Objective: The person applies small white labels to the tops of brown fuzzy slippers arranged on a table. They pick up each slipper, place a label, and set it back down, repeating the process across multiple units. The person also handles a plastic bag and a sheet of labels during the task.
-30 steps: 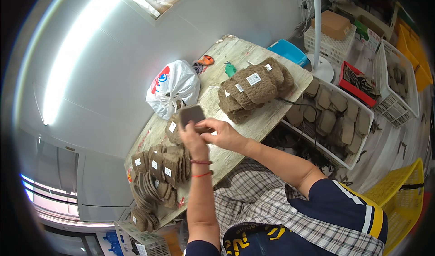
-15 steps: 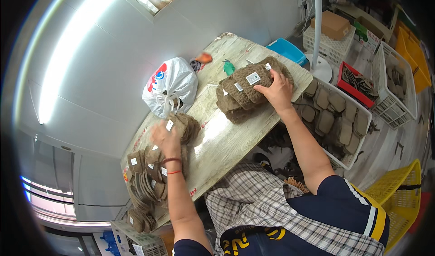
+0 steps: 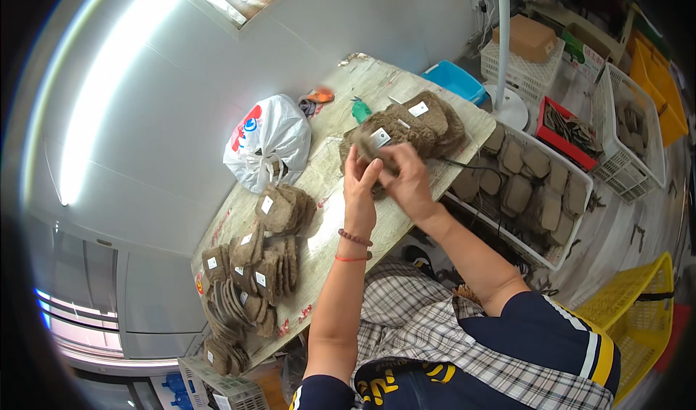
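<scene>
My left hand (image 3: pixel 360 192) and my right hand (image 3: pixel 407 185) meet over the table's front middle, closed on a brown fuzzy pad (image 3: pixel 370 147) between them. The pad is blurred by motion and partly hidden by fingers. Just behind it lies a pile of similar rounded brown pads (image 3: pixel 420 126) with white labels. To the left sits a small stack of labelled pads (image 3: pixel 279 208). Nearer me on that side are several more rows and stacks of brown pads (image 3: pixel 250 265), many with white labels.
A tied white plastic bag (image 3: pixel 267 145) stands by the wall on the table (image 3: pixel 341 225). Beyond it lie an orange-and-grey item (image 3: pixel 317 100) and a green item (image 3: pixel 360 110). Right of the table are a white crate of pads (image 3: pixel 518 192), a fan pole (image 3: pixel 503 47) and a blue bin (image 3: pixel 457 81).
My left hand has moved right from the small left stack, and my right hand has come left off the big pile. Both now hold a brown pad between them.
</scene>
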A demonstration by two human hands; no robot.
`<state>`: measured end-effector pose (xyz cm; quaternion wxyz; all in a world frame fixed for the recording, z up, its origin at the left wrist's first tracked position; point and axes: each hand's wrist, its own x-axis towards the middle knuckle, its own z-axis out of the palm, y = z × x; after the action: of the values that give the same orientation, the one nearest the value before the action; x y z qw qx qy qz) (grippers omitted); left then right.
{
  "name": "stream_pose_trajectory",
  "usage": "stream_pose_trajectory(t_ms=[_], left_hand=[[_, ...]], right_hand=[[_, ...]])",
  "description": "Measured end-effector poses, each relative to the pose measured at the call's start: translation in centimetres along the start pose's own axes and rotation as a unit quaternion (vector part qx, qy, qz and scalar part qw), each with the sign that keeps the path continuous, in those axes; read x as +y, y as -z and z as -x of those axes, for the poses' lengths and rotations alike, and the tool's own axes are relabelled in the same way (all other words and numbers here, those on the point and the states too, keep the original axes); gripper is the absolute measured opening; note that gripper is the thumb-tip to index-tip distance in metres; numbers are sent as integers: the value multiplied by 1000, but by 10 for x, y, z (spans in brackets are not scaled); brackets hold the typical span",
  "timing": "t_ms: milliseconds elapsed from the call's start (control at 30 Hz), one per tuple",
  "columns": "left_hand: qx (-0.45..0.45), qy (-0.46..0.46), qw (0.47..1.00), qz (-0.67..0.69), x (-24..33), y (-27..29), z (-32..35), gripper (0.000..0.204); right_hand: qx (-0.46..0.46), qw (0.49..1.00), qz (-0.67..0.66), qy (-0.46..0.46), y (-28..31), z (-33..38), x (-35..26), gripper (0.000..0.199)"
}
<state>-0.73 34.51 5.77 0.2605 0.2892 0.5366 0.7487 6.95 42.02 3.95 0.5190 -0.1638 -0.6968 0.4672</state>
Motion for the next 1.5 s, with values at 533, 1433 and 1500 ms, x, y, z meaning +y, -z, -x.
stream_pose_trajectory(t_ms=[533,1433,1500], left_hand=[[267,-16,521,-810,63,231,48,53],[192,108,945,241,-33,52,58,34],[208,79,940,257,-24,54,60,38]], right_hand=[[-17,920,392,-18,20,-34,60,67],[-288,957,15,25,-8,30,-4,22],[-122,986,90,63,3,2,13,25]])
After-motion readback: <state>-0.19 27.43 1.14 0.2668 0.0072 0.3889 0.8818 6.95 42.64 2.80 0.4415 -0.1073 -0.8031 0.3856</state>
